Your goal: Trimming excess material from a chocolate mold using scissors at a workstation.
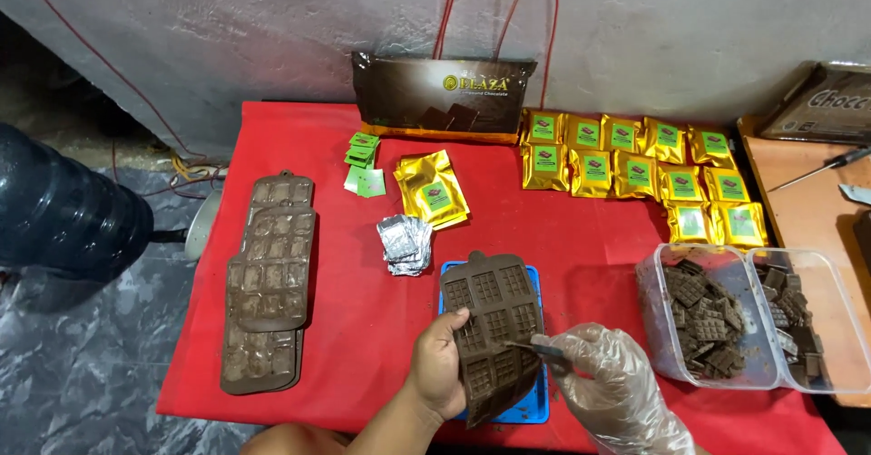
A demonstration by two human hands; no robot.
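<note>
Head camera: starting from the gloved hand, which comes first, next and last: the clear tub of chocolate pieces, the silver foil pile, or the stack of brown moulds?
From the gloved right hand, in the head view:
1. Clear tub of chocolate pieces, just to its right.
2. Silver foil pile, up and to the left, past the blue tray.
3. Stack of brown moulds, far left on the red cloth.

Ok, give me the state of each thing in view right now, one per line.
left hand: bare, gripping the brown mould's edge
right hand: gloved, holding a small tool to the mould
brown mould: held tilted over the blue tray
blue tray: flat on the red cloth
stacked moulds: lying flat, overlapped
clear tubs: open, holding chocolate pieces
gold pouches: laid in rows
foil wrappers: loose pile
</note>
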